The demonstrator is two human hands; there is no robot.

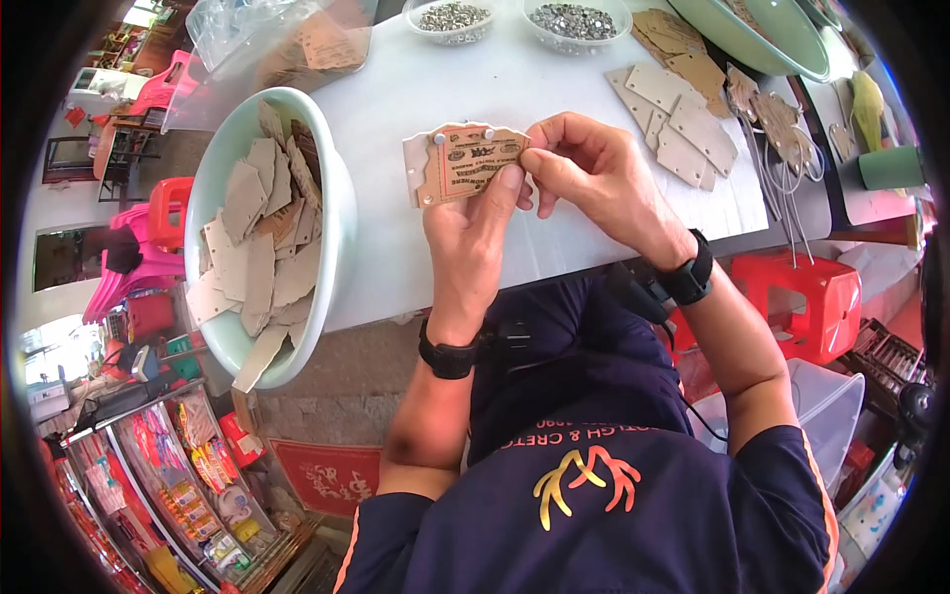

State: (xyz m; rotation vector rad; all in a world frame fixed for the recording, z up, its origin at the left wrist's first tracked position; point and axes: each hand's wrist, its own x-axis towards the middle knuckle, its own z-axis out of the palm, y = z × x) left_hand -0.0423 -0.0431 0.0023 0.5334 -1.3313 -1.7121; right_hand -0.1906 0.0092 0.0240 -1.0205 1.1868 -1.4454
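Above the near part of the table, a printed brown cardboard tag with a wavy edge is held up, its pale grey backing piece showing along the left side. Two round silver studs sit near its upper edge, and a hole shows at the lower left corner. My left hand grips the tag from below, thumb pressed on its face near the right. My right hand is closed at the tag's right edge, thumb and forefinger pinched there. Whether a small part lies between those fingertips is hidden.
A pale green basin of cardboard pieces stands left. Two clear tubs of metal studs are at the back. Stacked grey tags lie right, beside tags with cords. A red stool stands below right.
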